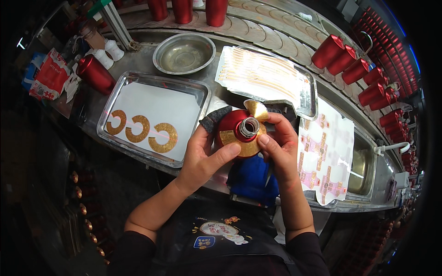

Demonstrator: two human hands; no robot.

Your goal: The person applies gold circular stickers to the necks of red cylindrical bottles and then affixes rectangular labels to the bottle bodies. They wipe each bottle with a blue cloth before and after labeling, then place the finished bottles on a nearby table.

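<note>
presently, the red bottle (224, 120) is held in both hands at the front of the bench (142, 59), just above a blue cloth (253, 179) as seen from here. its silver threaded neck (249, 128) is uncapped and tilted up toward the wearer.

left hand (206, 154): fingers closed around the bottle's left side, thumb pressed on the gold label (246, 148). a dark grey fabric piece (215, 119) sits at these fingers.

right hand (282, 140): fingers closed on the label, thumb against its right part, index finger at a gold portion standing up behind the neck. the label curves around the bottle's shoulder. whether the raised portion joins the front one, i cannot tell.

left of the hands, a metal tray (201, 99) holds a white sheet (161, 103) bearing three gold c-shaped labels (145, 129). a round metal bowl (209, 60) stands behind it. beyond the hands, sheets of gold strips (258, 69) lie in a second tray (314, 99); a pink-and-gold printed sheet (324, 152) lies to the right, near a sink (361, 177).
</note>
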